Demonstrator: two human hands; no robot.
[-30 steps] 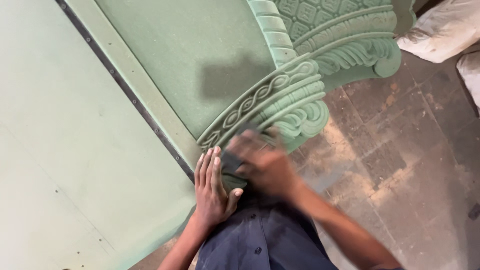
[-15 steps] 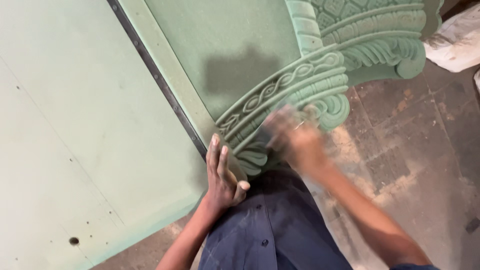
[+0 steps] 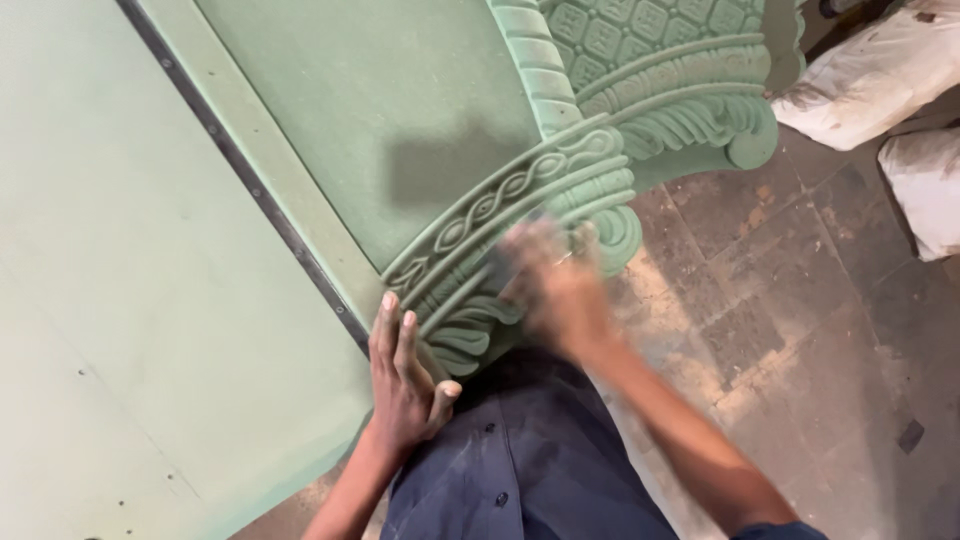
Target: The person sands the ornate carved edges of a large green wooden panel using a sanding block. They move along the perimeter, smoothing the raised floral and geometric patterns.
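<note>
A broad pale-green panel (image 3: pixel 120 250) fills the left of the view, a dark strip separating it from a darker green flat board (image 3: pixel 390 110) that carries a carved moulding (image 3: pixel 520 215) of braided bands, leaf scrolls and a lattice pattern, all one matte green. Everything stands over a dusty stone floor (image 3: pixel 790 330), where pale powder lies thick just under the carving and white sacks (image 3: pixel 880 70) sit at the upper right. By that dust, the rubbing of the lower scrolls looks well under way; no visible difference marks worked bands from unworked ones. The left hand (image 3: pixel 405 385) lies flat and released, fingers pressed on the leaf scroll at the carving's lower end. The right hand (image 3: pixel 555 285) is a blur against the curl; whether it grips anything, I cannot tell.
</note>
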